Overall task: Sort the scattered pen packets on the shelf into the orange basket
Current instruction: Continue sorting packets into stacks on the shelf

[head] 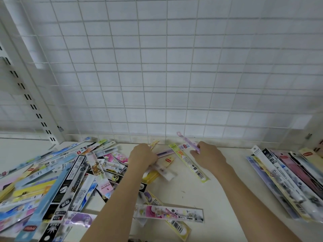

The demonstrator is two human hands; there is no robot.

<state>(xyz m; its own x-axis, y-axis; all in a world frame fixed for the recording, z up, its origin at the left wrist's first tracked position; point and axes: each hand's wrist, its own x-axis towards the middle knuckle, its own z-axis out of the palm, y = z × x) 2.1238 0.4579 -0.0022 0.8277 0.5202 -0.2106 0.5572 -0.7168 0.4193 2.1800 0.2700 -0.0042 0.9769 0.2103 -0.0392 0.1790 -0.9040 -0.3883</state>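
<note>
White wire grid panel (174, 67) is backing a cream shelf (201, 189), slotted upright (29, 95) standing at the left.

Left hand (142, 157) is reaching out over the middle of the shelf, fingers curled down around a small bundle of packets (160, 170), yellow and white ones sticking out below the fist; blurred, count unclear. Right hand (207, 155) is sitting just beside it to the right, thumb and fingers pinching a lilac packet (187, 140) that is angling up toward the grid. The two hands are near each other but apart.

Between them a yellow-green packet (189, 162) is lying flat and diagonal on the shelf, barcode end toward the camera. Near the forearms a pink cartoon packet (168, 213) is lying crosswise over a yellow barcode packet (178, 227).

Left side: a big loose heap of pen packets (52, 180) is spreading across the shelf, overlapping every which way, blue, black, yellow and pink. Right side: a tidier stack of packets (288, 180) is lying roughly parallel, well apart from the heap.

Orange basket is out of frame.
</note>
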